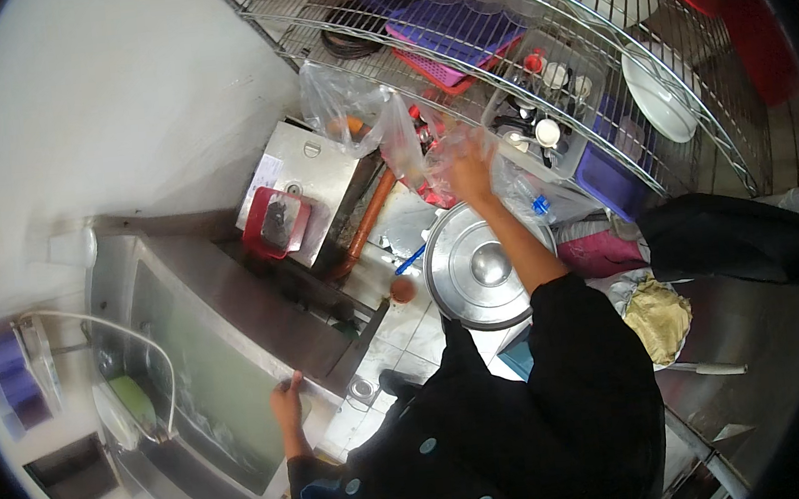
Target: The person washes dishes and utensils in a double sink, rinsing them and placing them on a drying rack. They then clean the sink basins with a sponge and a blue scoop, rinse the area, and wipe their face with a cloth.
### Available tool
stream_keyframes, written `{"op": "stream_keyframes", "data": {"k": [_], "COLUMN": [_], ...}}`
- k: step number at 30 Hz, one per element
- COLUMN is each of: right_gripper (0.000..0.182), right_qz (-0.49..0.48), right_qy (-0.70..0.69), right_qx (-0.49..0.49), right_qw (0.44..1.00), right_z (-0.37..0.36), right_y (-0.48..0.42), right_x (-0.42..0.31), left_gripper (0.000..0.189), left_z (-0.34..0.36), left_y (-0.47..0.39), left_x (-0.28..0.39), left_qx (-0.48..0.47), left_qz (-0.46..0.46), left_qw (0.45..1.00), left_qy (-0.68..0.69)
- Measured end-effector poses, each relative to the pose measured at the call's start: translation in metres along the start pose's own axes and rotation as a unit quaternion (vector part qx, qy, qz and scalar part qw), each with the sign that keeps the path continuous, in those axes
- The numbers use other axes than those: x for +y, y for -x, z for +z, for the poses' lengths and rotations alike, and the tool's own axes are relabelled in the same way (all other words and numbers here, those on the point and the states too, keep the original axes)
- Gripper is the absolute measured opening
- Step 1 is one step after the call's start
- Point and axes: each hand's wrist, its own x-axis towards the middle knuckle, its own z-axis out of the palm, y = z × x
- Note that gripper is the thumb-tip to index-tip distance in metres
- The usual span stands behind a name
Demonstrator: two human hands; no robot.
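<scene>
My left hand (287,406) is at the near rim of a stainless steel sink (236,335), its fingers curled over the edge. Greenish, cloudy water (209,359) stands in the basin, and a white hose (158,342) hangs into it. My right hand (470,172) reaches out to a clear plastic bag (400,132) hanging at the front of a wire shelf. Plastic covers its fingers, so their grip is unclear. Red items (430,193) show through the bag. Below my right forearm lies a round metal lid (490,263).
The wire rack (455,66) holds purple baskets (451,27), a clear bin of utensils (538,123) and a white bowl (660,91). A red container (276,221) sits on a metal box (296,162). An orange pipe (368,220) runs above the tiled floor (414,330).
</scene>
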Motion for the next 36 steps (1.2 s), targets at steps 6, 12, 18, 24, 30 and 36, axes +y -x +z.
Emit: {"op": "stream_keyframes", "data": {"k": [6,12,18,24,30,36], "right_gripper": [0.028,0.032,0.028,0.048,0.063,0.063], "right_qz": [-0.236,-0.377,-0.464,-0.403,-0.43,-0.461], "right_qy": [-0.149,-0.181,-0.139,-0.09,-0.045,0.022], "right_qx": [-0.111,-0.108,-0.169,-0.458,-0.547,-0.507], "right_qw": [0.954,0.902,0.858,0.787,0.717,0.728], "right_z": [-0.017,-0.067,-0.046,0.037,0.139,0.229], "right_y": [0.072,0.15,0.241,0.295,0.3,0.328], "right_x": [-0.214,-0.36,-0.477,-0.551,-0.615,-0.702], "left_gripper": [0.057,0.04,0.032,0.032,0.028,0.028], "left_z": [0.005,-0.007,-0.023,-0.055,-0.081,-0.085], "left_y": [0.014,0.055,0.123,0.143,0.107,0.1], "left_x": [-0.018,-0.121,-0.343,-0.454,-0.471,-0.476], "left_qx": [0.049,0.236,0.462,0.512,0.511,0.495], "left_qz": [0.006,0.138,-0.06,-0.117,-0.155,-0.176], "left_qw": [0.999,0.953,0.879,0.847,0.842,0.848], "left_qy": [0.013,0.129,0.101,0.077,0.077,0.061]}}
